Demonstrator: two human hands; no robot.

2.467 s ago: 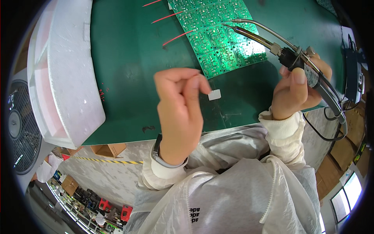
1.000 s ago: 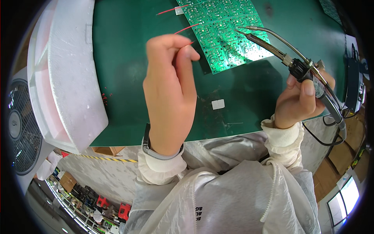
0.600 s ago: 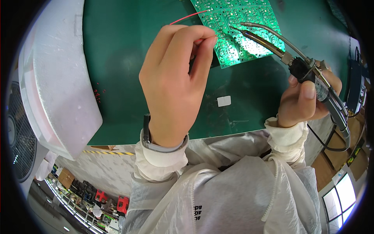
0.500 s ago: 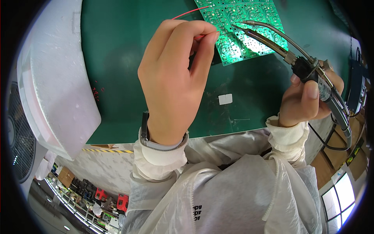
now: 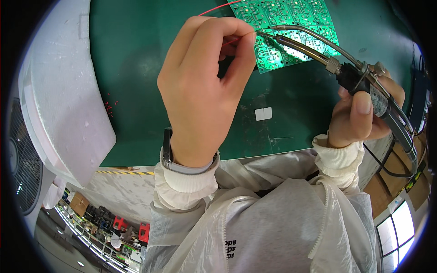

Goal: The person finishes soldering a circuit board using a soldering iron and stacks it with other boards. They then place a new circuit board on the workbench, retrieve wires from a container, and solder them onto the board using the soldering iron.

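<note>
A green circuit board panel [image 5: 302, 16] lies at the far side of the table, its front part shining in bright light. My left hand [image 5: 200, 86] is closed in a pinch at the board's left edge, on a thin red wire [image 5: 217, 8]; part of that wire runs behind the fingers. In my right hand [image 5: 357, 116] is a soldering iron [image 5: 309, 51], gripped by its dark handle. A thin curved metal tube [image 5: 318, 37] is clamped along the iron. Both tips come close to my left fingertips over the board; whether they touch it I cannot tell.
A small whitish square piece [image 5: 263, 113] lies on the green tabletop [image 5: 132, 91] in front of the board. Red scraps [image 5: 109, 108] are at the left. A white foam box [image 5: 75, 95] stands at the left edge, beside a fan [image 5: 22, 159]. A black cable [image 5: 387, 170] hangs from the iron.
The iron's tip has shifted left, closer to my left fingertips. My left hand has moved slightly up and stays pinched on the red wire.
</note>
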